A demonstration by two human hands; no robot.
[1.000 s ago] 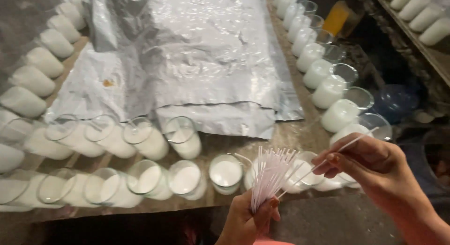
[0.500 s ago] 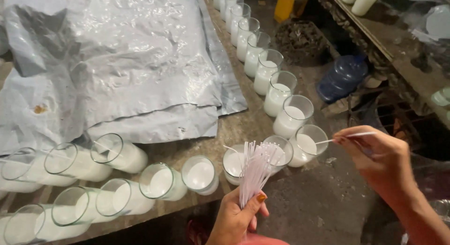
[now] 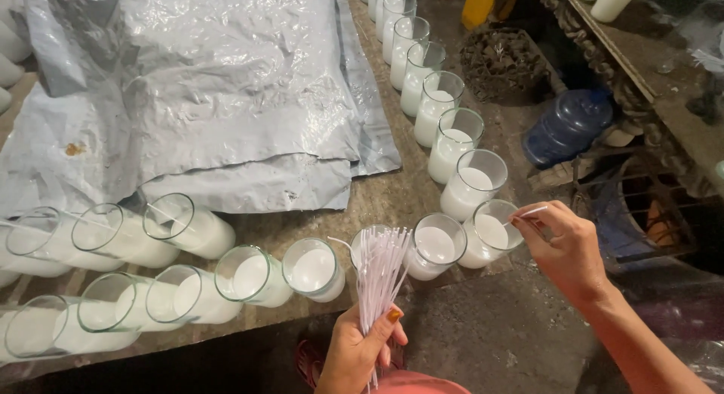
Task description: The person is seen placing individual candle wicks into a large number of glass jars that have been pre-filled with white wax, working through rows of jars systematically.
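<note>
Nearest to us, our left hand (image 3: 360, 349) is closed around a bundle of thin white wicks (image 3: 378, 267), gripped low down so that the loose ends fan upward and away from us, their long axis running from the fist toward the table edge (image 3: 392, 198). The fanned tips reach over a glass (image 3: 371, 239) at the table's front edge, which they half cover.

Just to the right and a little farther out, our right hand (image 3: 566, 247) pinches a single wick (image 3: 528, 212) between thumb and fingertips. That wick lies nearly level, pointing left, with its free end over the rim of a glass of white wax (image 3: 490, 234). This glass stands immediately left of the right hand, close to the fingers; the left hand with its bundle is farther from it, beyond the neighbouring glass (image 3: 436, 247). So the right hand is clearly the nearer one, and the glass mouth lies to the left of and slightly below the pinch.

Along the near table edge, more wax-filled glasses (image 3: 249, 277) sit in rows running left, some of them with a wick lying across the wax. Farther out, a line of glasses (image 3: 441, 107) runs up the right-hand edge of the table. In the middle of the table lies a crumpled grey plastic sheet (image 3: 204, 100). On the floor to the right, beyond our right hand, a blue water jug (image 3: 566, 126) rests on its side.
</note>
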